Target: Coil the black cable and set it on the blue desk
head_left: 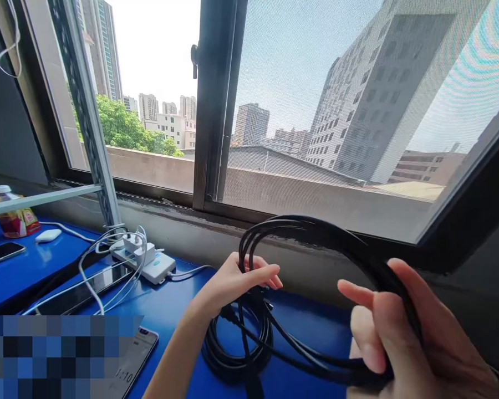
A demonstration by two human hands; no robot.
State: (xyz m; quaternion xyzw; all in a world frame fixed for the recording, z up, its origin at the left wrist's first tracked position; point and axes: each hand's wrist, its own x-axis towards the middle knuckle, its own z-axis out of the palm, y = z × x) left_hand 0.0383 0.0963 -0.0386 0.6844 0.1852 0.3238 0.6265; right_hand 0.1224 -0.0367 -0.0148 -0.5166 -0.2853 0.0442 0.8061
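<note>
A black cable (311, 224) is wound into several loose loops that arch between my two hands above the blue table (316, 310). My right hand (407, 338) is closed around the bundled strands at the right, its index finger pointing left. At the other end, the strands run through the crook between thumb and fingers of my left hand (243, 280), loosely wrapped round them. Below that hand lies another coil of black cable (210, 354) on the table, with a dark connector near the bottom edge. Lower strands stretch from the left side across to my right palm.
A white power strip (156, 269) with plugged-in adapters and white cords stands left by a metal shelf post (91, 111). Phones, including one lit (137, 354), a white case (49, 236) and a bottle (14, 213) lie or stand leftward. A window wall borders the table.
</note>
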